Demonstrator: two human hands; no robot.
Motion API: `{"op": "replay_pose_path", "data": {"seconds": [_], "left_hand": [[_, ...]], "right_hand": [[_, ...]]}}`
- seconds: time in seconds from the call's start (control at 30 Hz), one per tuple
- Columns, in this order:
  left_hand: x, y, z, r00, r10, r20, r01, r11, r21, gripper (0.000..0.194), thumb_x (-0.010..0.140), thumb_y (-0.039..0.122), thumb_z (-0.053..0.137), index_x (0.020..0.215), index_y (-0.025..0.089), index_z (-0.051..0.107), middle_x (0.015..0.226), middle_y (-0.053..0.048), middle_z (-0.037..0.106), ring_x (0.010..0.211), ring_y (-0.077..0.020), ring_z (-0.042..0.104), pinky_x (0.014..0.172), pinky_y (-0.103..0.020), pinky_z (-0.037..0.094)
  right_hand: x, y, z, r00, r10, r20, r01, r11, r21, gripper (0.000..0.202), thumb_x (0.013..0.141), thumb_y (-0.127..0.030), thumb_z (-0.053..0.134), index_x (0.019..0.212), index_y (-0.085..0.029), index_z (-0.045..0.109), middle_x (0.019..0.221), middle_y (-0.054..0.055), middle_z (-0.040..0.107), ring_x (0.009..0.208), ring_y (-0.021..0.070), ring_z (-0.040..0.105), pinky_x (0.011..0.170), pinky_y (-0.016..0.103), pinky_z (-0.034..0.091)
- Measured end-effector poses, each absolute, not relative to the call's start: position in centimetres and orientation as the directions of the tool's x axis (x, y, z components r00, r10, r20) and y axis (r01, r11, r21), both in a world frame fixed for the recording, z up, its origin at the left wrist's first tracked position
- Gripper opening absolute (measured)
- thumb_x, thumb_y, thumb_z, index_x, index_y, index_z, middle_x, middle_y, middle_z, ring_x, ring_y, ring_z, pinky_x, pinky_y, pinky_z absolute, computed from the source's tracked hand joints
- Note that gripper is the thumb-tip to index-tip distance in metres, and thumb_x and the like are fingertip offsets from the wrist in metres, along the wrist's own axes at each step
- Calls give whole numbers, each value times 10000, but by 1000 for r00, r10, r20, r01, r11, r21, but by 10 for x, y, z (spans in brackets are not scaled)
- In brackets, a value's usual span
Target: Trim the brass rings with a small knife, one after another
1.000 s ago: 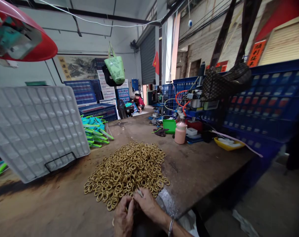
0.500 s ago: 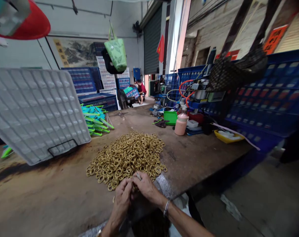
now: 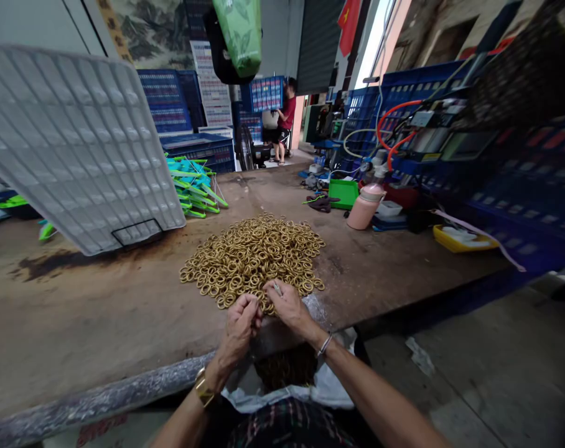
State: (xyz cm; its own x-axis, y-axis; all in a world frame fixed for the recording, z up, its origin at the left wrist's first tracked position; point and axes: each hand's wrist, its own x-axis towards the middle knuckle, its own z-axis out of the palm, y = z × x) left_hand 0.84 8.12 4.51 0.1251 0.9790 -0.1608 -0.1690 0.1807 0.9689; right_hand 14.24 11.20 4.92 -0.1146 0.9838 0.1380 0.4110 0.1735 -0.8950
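Note:
A heap of brass-coloured rings (image 3: 259, 255) lies on the brown table (image 3: 137, 311). At its near edge my left hand (image 3: 242, 317) is closed, fingertips pinched together; what it holds, if anything, is too small to make out. Just right of it my right hand (image 3: 286, 303) is closed as well, with a small grey metal piece (image 3: 277, 288) showing between thumb and forefinger. A small gap separates the two hands. Below them, under the table edge, an open white sack (image 3: 329, 382) has dark contents.
A ribbed translucent tray (image 3: 86, 143) stands tilted at the left, beside green and blue hangers (image 3: 193, 186). At the right are a pink bottle (image 3: 364, 208), a green tray (image 3: 343, 194) and a yellow dish (image 3: 464, 239). Far back, a person (image 3: 286, 121) stands holding a blue crate.
The view has tipped downward, showing the sack and my watch. My hands have moved slightly apart. The distant person, bent low before, now stands upright with the crate raised.

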Motion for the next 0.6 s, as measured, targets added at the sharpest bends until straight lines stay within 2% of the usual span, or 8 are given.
{"op": "replay_pose_path", "data": {"seconds": [0.13,0.23,0.4,0.6], "left_hand": [[6,81,46,105,985,-138,-191,157,969,318,772,489,543,738,179,485,571,60,481,418,-45,386,380,-156,263],[5,81,46,97,985,-145,-195,162,967,331,761,502,552,751,176,490,561,61,481,420,-47,387,387,-157,261],[6,79,48,87,987,-137,-161,149,976,349,746,514,559,747,172,488,543,64,471,420,-52,385,392,-164,258],[8,77,51,79,990,-120,-110,129,986,346,763,513,536,720,176,469,542,64,462,428,-55,387,405,-169,274]], "right_hand": [[145,103,47,-273,930,245,667,366,-649,181,785,-124,424,811,-176,595,693,6,586,637,121,498,614,223,329],[144,96,50,-359,907,218,756,420,-502,207,741,-59,428,825,-172,580,765,27,609,708,137,520,634,228,318],[139,93,58,-362,924,124,831,380,-405,248,750,-36,410,887,-176,561,841,34,616,775,143,537,646,226,312],[139,92,63,-328,940,89,867,338,-366,263,766,-44,409,937,-177,558,878,40,624,794,146,548,636,237,301]]}}
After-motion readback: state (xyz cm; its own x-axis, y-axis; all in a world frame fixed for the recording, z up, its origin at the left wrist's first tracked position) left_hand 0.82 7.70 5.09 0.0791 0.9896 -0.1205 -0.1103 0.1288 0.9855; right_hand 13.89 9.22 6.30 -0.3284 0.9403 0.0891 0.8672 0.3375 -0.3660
